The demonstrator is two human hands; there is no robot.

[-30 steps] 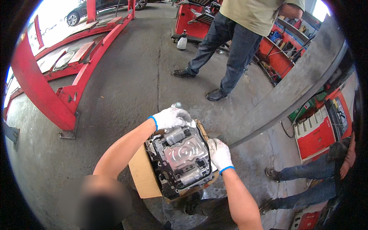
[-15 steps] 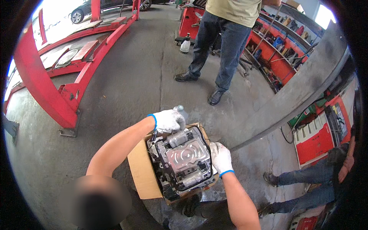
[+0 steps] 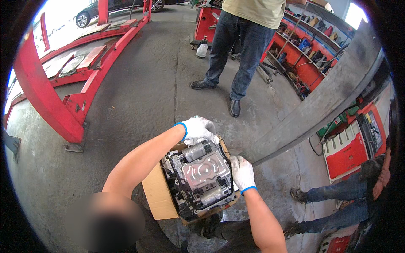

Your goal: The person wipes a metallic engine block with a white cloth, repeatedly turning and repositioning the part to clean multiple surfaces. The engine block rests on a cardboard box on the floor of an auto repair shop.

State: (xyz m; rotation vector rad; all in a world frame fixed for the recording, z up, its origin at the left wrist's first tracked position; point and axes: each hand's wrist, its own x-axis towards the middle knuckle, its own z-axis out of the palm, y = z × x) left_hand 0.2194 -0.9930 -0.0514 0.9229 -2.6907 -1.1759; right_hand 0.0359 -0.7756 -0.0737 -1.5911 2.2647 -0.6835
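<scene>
Garage, grey concrete floor (image 3: 139, 76), red car lift (image 3: 48, 92) at left, red-and-white cabinet (image 3: 346, 160) at right. Mechatronic unit (image 3: 205, 169) lies in cardboard box (image 3: 159, 194), plated face up, two cylinders (image 3: 194, 153) slanting up-right; outline near square, long axis unclear. Left hand's (image 3: 198, 128) fingers curl at far edge, right hand's (image 3: 243, 173) bend at right edge; can't tell if either grips. Cabinet lettering too small to read.
</scene>
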